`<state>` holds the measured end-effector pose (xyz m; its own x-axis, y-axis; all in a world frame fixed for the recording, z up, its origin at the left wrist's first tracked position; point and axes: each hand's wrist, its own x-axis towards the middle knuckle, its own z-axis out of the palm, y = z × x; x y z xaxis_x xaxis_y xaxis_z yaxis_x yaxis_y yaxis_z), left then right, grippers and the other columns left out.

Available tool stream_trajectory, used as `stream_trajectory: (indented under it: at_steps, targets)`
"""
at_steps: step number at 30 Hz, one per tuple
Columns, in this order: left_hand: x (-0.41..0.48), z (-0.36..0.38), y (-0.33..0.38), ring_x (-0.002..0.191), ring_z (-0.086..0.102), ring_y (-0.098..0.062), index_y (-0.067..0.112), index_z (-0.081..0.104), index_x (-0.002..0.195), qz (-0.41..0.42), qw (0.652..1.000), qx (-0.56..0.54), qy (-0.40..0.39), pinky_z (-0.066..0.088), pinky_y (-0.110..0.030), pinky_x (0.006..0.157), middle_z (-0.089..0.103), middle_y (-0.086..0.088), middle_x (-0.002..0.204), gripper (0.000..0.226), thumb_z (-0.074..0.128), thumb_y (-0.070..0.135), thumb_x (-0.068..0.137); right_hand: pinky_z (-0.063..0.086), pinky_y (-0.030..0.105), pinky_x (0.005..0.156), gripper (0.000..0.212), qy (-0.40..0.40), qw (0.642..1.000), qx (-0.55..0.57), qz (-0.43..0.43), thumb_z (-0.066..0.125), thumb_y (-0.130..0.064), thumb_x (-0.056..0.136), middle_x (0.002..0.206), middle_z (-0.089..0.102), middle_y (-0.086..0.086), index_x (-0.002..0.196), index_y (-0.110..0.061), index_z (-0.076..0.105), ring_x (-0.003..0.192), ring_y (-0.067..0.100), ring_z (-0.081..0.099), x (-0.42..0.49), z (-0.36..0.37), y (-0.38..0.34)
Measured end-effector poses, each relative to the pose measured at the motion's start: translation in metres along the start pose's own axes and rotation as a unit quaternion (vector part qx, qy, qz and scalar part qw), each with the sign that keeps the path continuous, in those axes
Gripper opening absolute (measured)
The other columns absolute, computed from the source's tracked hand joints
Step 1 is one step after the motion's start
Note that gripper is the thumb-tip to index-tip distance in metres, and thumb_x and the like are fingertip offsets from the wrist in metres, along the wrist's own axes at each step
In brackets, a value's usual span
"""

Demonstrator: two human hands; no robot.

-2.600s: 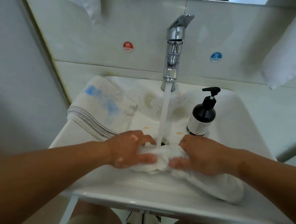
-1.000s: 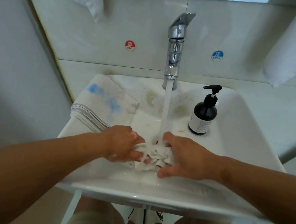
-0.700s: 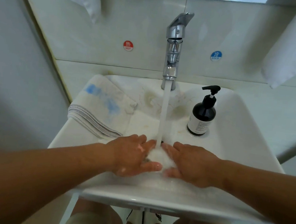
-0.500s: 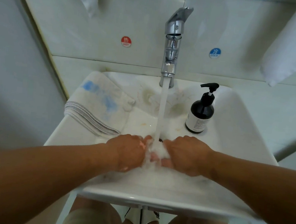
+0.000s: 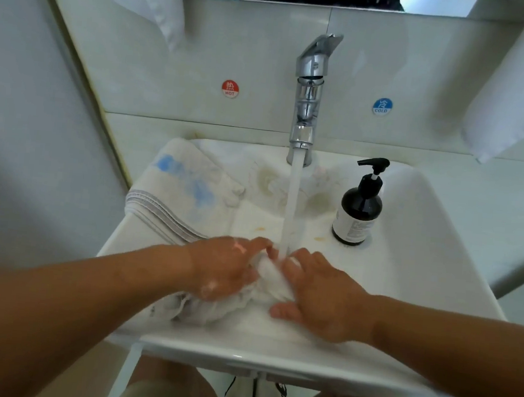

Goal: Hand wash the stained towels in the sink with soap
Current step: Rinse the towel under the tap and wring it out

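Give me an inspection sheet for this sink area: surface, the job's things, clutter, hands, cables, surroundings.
Surface: white sink, wet; tap on, stream falling between the hands; small orange spots on the basin floor.
Job's things: wet towel bunched under the stream; stained towel, blue marks, draped over the left rim; soap bottle upright at the right, apart from both towels.
Clutter: nothing seen.
Hands: left hand grips the wet towel; right hand presses on it, fingers extended.
Cables: nothing seen.
Surroundings: hot sticker and cold sticker on the wall; white cloths hang at both upper corners.
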<state>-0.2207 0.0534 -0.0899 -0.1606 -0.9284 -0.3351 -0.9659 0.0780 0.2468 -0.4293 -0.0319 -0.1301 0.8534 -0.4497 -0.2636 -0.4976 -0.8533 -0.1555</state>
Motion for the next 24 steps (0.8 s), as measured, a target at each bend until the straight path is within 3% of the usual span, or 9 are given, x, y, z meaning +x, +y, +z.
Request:
stream_trajectory:
  at_steps: [4,7,10,12,15,18,20,21,24]
  targets:
    - [0.006,0.020,0.021,0.118,0.057,-0.029,0.023,0.007,0.157,-0.069,0.990,0.121,-0.020,0.048,-0.040,0.096,0.041,-0.011,0.144,0.098,0.025,0.086,0.084,0.053,0.044,0.088,0.067,-0.006,0.998,-0.054,0.005,0.046,-0.055,0.100,0.138,0.042,0.010,0.152,-0.024,0.019,0.105,0.035,0.060,0.014,-0.005,-0.003]
    - [0.014,0.023,0.017,0.111,0.060,-0.034,0.012,0.026,0.146,-0.072,0.985,0.156,-0.006,0.048,-0.041,0.090,0.047,-0.013,0.132,0.064,0.038,0.058,0.102,0.047,0.037,0.080,0.061,-0.021,0.997,-0.074,0.022,0.042,-0.057,0.101,0.125,0.056,0.011,0.141,-0.012,0.033,0.103,0.036,0.062,0.018,-0.013,-0.003]
    - [0.023,0.023,0.005,0.107,0.061,-0.033,0.014,0.036,0.135,-0.076,0.990,0.117,-0.008,0.052,-0.044,0.091,0.054,-0.012,0.125,0.038,0.045,0.025,0.099,0.044,0.036,0.079,0.058,-0.021,0.994,-0.100,0.033,0.046,-0.053,0.100,0.117,0.059,0.013,0.137,-0.010,0.038,0.103,0.034,0.061,0.019,-0.020,-0.006]
    - [0.027,0.020,0.000,0.104,0.063,-0.033,0.013,0.043,0.128,-0.050,0.991,0.123,0.019,0.053,-0.044,0.089,0.061,-0.014,0.116,0.033,0.045,0.033,0.102,0.042,0.035,0.077,0.056,-0.011,0.995,-0.087,0.045,0.049,-0.056,0.097,0.106,0.057,0.010,0.131,-0.012,0.045,0.096,0.032,0.058,0.020,-0.024,-0.008]
    - [0.024,0.012,-0.007,0.091,0.066,-0.024,0.021,0.060,0.105,-0.003,0.994,0.111,0.017,0.052,-0.037,0.083,0.068,-0.004,0.095,0.042,0.046,0.059,0.100,0.048,0.035,0.069,0.071,-0.007,0.999,0.023,0.040,0.050,-0.086,0.079,0.087,0.058,-0.004,0.108,-0.022,0.057,0.078,0.020,0.058,0.020,-0.023,-0.008]
    - [0.017,-0.002,-0.012,0.082,0.064,-0.017,0.029,0.067,0.089,-0.014,1.000,0.008,-0.003,0.052,-0.036,0.080,0.070,0.003,0.085,0.049,0.048,0.073,0.090,0.053,0.037,0.077,0.074,-0.016,0.990,0.135,0.039,0.048,-0.097,0.066,0.091,0.063,-0.010,0.104,-0.035,0.062,0.084,0.014,0.063,0.018,-0.021,-0.004]
    - [0.012,-0.010,-0.012,0.106,0.063,-0.021,0.029,0.067,0.125,-0.029,0.998,0.052,-0.015,0.048,-0.034,0.095,0.070,0.000,0.112,0.052,0.047,0.067,0.094,0.051,0.040,0.091,0.077,0.005,0.995,0.096,0.033,0.045,-0.090,0.077,0.120,0.053,-0.006,0.138,-0.042,0.046,0.108,0.018,0.056,0.011,-0.018,-0.005]
    - [0.009,-0.010,-0.011,0.120,0.057,-0.023,0.028,0.054,0.143,-0.036,0.995,0.086,-0.019,0.044,-0.034,0.102,0.063,-0.003,0.130,0.057,0.044,0.062,0.099,0.049,0.041,0.098,0.082,0.012,0.998,0.058,0.028,0.043,-0.082,0.086,0.135,0.043,-0.003,0.155,-0.041,0.024,0.118,0.021,0.049,0.008,-0.013,-0.007]
    - [-0.008,0.002,-0.003,0.135,0.045,-0.027,0.022,0.019,0.159,-0.042,0.993,0.100,-0.043,0.037,-0.039,0.112,0.041,-0.005,0.152,0.076,0.030,0.068,0.099,0.042,0.042,0.108,0.090,-0.006,1.000,0.010,-0.002,0.040,-0.069,0.097,0.158,0.019,0.006,0.157,-0.036,-0.018,0.133,0.028,0.039,0.001,-0.001,-0.018]
